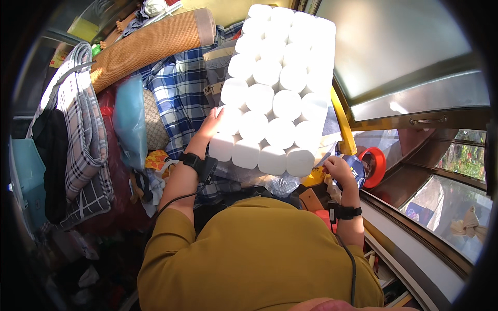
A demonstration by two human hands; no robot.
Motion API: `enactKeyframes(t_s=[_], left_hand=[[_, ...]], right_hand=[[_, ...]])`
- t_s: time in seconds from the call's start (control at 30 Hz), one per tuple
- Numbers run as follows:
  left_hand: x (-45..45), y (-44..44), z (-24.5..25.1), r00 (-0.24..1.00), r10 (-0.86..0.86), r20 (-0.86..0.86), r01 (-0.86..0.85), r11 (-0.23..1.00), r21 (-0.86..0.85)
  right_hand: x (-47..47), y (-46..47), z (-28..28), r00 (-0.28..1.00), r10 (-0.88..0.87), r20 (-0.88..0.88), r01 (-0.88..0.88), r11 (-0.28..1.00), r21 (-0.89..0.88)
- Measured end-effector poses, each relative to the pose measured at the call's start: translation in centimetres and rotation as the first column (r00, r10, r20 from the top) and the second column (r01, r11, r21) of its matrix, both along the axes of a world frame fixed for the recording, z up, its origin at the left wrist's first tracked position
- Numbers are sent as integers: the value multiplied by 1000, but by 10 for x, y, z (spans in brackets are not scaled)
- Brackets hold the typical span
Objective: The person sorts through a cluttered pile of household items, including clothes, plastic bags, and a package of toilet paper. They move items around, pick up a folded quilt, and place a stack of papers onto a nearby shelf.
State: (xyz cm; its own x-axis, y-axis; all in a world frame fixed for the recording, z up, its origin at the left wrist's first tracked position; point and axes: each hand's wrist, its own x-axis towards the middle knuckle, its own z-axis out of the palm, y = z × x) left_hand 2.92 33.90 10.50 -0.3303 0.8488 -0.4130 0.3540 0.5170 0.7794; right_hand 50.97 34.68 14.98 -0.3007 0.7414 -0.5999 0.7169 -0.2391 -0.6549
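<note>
A large pack of white paper rolls (268,97), in clear plastic wrap, stands in front of me in bright sunlight, over a blue checked cloth (181,89). My left hand (213,121) lies against the pack's left edge, thumb towards the rolls; whether it grips the wrap cannot be told. Near the pack's lower right corner is my right hand (337,169), its fingers curled; whether they pinch the plastic is unclear. Loose clear plastic (282,184) bunches under the near end of the pack.
A rolled woven mat (151,42) lies at the upper left. Folded plaid padding (81,132) and a blue plastic-wrapped bundle (130,120) are at left. To the right are a yellow bar (344,124), a red ring-shaped object (379,167) and a window frame (424,233).
</note>
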Motion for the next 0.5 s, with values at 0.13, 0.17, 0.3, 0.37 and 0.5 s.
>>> enactKeyframes(t_s=[0.13,0.17,0.3,0.37,0.5], left_hand=[[31,10,-13,881,84,-465,-122,991,-54],[34,6,-15,872,106,-478,-148,988,-51],[33,0,-30,805,217,-553,-205,975,85],[29,-2,-44,812,211,-545,-218,975,52],[17,-5,-71,836,209,-508,-233,972,17]], right_hand=[[-8,57,-21,944,-282,-174,312,933,181],[-14,72,-29,903,-337,-266,376,920,110],[-52,142,-74,837,-469,-282,452,883,-124],[-75,166,-93,769,-546,-332,519,837,-176],[-103,191,-86,528,-673,-518,534,738,-413]])
